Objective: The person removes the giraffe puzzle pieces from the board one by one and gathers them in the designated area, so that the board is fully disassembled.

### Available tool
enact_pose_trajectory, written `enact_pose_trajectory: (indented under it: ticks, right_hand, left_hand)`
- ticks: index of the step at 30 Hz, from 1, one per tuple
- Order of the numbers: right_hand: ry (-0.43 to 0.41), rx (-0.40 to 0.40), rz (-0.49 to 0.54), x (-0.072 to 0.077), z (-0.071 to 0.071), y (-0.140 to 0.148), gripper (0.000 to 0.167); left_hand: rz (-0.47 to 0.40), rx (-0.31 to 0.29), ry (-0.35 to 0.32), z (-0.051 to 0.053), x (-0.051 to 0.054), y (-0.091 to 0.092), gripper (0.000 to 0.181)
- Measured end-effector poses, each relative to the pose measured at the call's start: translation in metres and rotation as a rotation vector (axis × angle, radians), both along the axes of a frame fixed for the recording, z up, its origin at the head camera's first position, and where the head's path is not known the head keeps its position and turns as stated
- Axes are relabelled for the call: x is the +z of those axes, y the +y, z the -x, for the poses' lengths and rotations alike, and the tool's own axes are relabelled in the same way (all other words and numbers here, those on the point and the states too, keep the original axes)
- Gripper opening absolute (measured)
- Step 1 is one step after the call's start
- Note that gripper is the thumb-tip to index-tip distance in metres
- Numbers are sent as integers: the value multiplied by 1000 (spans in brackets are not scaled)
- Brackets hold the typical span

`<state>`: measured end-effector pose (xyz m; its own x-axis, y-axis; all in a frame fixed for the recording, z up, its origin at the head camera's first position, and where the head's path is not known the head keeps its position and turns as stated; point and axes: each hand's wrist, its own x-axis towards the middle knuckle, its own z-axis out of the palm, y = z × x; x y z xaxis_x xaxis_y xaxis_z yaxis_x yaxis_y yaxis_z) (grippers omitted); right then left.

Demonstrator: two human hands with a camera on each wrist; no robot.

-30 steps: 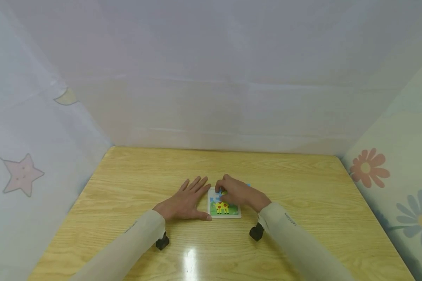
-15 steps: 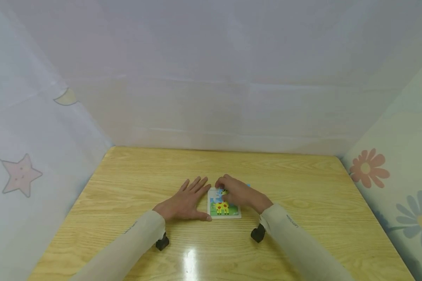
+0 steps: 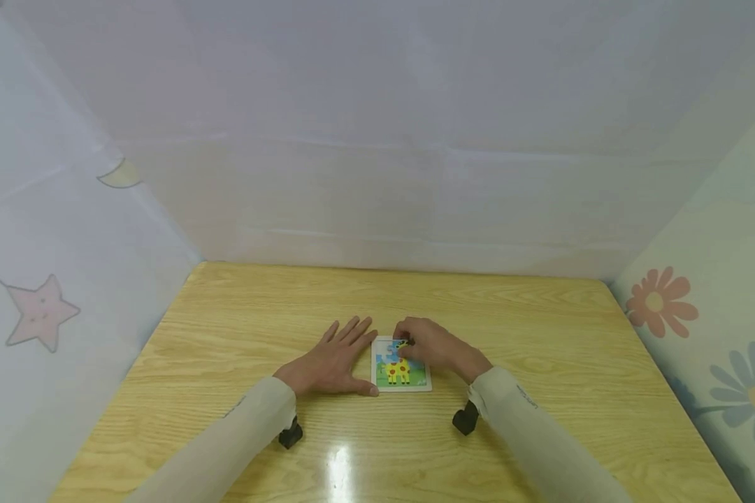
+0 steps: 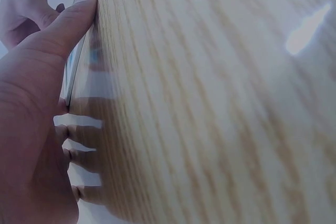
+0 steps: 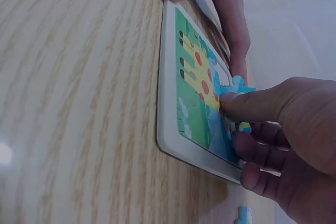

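Observation:
A small jigsaw puzzle (image 3: 403,376) in a pale frame lies on the table, with a yellow, red-spotted giraffe on green and blue. Spread out flat, my left hand (image 3: 332,363) rests at its left side, thumb tip at the near left corner and index fingertip at the far left one. Over the upper right of the board, my right hand (image 3: 437,344) pinches a blue puzzle piece (image 5: 238,84) between thumb and fingers. In the right wrist view this piece stands tilted above the picture, partly hidden by the thumb. A pale gap shows at the puzzle's upper left.
Another light-blue puzzle piece (image 5: 244,214) lies on the table beside the board in the right wrist view; my right hand hides it in the head view. The wooden table (image 3: 277,293) is bounded by pale cloth walls (image 3: 377,209) at the back and sides.
My right hand has shifted slightly right with the puzzle piece, uncovering more of the board's upper left. The blue spot beyond that hand is now hidden. My left hand has stayed put.

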<state>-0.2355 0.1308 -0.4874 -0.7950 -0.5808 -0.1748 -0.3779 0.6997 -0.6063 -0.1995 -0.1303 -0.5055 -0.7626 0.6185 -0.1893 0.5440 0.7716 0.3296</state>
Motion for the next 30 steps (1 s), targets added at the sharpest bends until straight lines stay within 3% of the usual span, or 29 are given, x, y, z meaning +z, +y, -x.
enact_pose_trajectory:
  ticks: [7, 21, 30]
  right_hand:
    - [2, 19, 8, 0, -3, 1, 11]
    - [82, 60, -97, 3, -5, -5, 5]
    - [108, 30, -28, 6, -5, 3, 14]
  left_hand:
    - [-4, -4, -4, 0, 0, 0, 114]
    - [7, 1, 2, 1, 0, 0, 114]
    - [11, -1, -1, -1, 3, 0, 113]
